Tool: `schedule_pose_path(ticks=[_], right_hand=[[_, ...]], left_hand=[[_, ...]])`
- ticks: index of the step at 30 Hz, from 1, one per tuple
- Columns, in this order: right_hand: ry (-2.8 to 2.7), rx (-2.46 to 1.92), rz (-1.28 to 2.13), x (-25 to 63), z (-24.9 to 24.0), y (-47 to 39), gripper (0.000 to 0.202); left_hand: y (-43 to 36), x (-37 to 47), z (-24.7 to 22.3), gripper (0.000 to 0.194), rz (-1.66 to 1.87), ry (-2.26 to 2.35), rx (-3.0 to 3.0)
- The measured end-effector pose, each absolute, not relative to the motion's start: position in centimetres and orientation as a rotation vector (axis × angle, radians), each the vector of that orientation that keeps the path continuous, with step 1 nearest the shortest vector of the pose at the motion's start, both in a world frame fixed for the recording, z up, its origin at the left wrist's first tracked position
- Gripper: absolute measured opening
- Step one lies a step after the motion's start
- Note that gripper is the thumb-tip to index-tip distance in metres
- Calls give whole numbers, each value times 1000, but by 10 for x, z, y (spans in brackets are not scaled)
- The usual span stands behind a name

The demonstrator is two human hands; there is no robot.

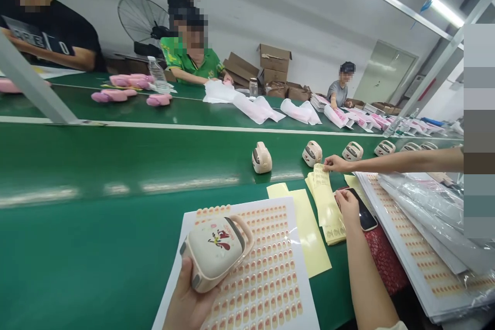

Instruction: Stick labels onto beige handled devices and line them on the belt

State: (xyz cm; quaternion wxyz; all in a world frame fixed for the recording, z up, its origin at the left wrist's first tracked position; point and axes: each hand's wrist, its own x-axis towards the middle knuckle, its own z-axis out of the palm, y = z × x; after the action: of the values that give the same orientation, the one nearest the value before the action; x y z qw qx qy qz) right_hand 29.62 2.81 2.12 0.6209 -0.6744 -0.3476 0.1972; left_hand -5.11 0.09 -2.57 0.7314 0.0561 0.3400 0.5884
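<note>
My left hand grips a small cream rounded case with a carry handle by its lower left side. A red and black cartoon print shows on the case's pale face. Under it lies a white sheet of oval stickers, in rows of cream and orange. My right hand is closed in a pinch beside the stack of yellow sticker strips; what lies between its fingertips is too small to make out. A co-worker's hand, reaching from the right, holds the upper end of those strips.
Several similar cases, one marked here, stand in a row along the green belt. A phone and plastic-covered sticker sheets lie to the right. People work across the belt among pink items and white bags. A slanted metal post rises at left.
</note>
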Motion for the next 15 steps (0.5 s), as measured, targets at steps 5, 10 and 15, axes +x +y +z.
schedule_pose_path(ticks=[5, 10, 15], right_hand=[[-948, -1425, 628, 248, 16, -4, 27], [-1150, -1234, 971, 208, 3, -18, 20], [-1150, -1265, 1048, 197, -14, -15, 22]], left_hand=[[-2, -52, -45, 74, 1216, 709, 74], [-3, -43, -36, 61, 1198, 797, 82], [-4, -39, -26, 43, 1231, 947, 114]])
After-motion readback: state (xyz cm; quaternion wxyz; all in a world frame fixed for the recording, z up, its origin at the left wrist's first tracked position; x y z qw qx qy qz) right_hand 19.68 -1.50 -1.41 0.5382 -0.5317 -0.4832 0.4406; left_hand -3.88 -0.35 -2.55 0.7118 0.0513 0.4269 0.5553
